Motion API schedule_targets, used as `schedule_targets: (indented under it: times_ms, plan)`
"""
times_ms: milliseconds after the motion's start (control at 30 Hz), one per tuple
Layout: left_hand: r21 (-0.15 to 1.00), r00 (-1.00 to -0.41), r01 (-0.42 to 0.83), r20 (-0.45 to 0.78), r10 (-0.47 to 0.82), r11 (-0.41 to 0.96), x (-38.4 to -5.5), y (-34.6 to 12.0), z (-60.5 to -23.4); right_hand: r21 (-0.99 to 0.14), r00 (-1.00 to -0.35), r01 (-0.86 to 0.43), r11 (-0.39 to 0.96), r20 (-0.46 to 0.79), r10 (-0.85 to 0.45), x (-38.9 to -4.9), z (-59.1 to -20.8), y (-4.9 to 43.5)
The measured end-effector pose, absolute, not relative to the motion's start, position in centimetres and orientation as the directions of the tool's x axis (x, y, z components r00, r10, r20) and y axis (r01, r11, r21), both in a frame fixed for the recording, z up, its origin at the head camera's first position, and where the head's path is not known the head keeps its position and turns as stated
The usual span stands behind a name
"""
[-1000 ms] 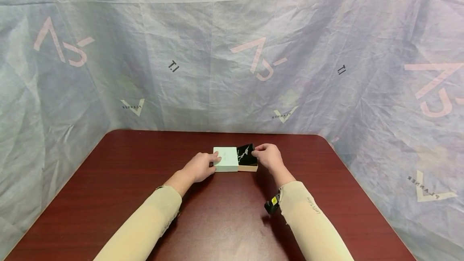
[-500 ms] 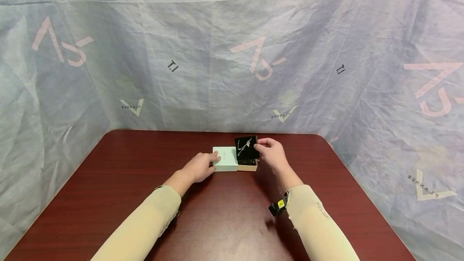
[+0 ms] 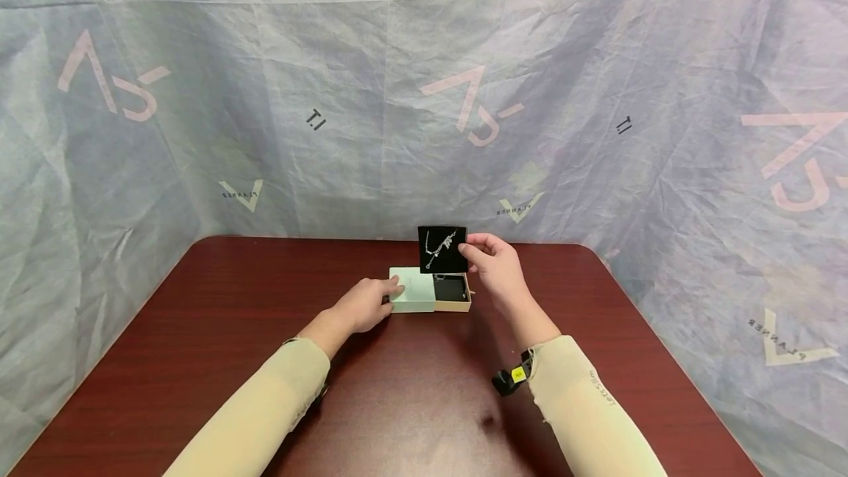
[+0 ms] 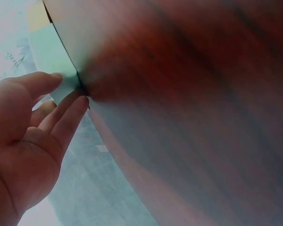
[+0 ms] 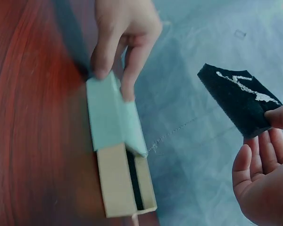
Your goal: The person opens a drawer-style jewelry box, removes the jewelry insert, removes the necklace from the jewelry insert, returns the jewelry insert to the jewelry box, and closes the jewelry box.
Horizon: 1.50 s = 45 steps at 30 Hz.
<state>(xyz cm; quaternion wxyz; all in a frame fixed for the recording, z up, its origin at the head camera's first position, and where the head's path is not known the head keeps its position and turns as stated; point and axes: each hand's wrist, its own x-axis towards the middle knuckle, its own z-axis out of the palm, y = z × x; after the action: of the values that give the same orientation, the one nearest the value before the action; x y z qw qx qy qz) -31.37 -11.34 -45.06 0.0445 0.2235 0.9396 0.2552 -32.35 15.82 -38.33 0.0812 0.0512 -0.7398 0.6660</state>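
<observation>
My left hand [image 3: 358, 305] grips the closed end of a mint-green box sleeve [image 3: 416, 299], thumb on top and fingers along the side. From the sleeve's right end a tan drawer [image 3: 453, 308] sticks partway out, dark inside. Above and behind it, my right hand [image 3: 498, 271] pinches the right edge of a black foam jewelry pad [image 3: 430, 232], tilted up toward the head camera. A silver chain [image 3: 445, 243] with a charm lies across the pad's face. In the right wrist view, another fine chain [image 5: 172, 132] shows beside the sleeve's open end.
The box stands on a dark red wooden table [image 3: 397, 403], toward its far edge. A grey printed cloth [image 3: 371, 168] hangs behind the table and along both sides. A small black camera [image 3: 509, 380] is strapped at the right wrist.
My right hand has lifted the black jewelry pad out of the drawer, up and slightly left, and tipped it upright. The left hand and the box have stayed in place.
</observation>
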Motion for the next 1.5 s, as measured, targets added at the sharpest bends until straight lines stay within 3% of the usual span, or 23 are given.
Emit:
schedule_targets:
  times_ms: [400,1033,1500]
  plan:
    - [0.474,-0.893,0.423,0.074,0.444,0.772,-31.6,-11.1,-45.3,-0.981,-0.98,-0.196,-0.001,0.196,-0.033,-29.4,-35.4,13.6]
    - [0.475,-0.875,0.47,0.138,0.464,0.744,-31.1,-11.2,-45.8,-0.962,-0.976,-0.205,-0.178,0.215,-0.041,-27.5,-34.7,12.2]
    - [0.492,-0.883,0.447,0.109,0.456,0.747,-31.3,-11.6,-45.4,-0.966,-0.978,-0.194,-0.173,0.204,-0.043,-27.2,-34.1,12.3]
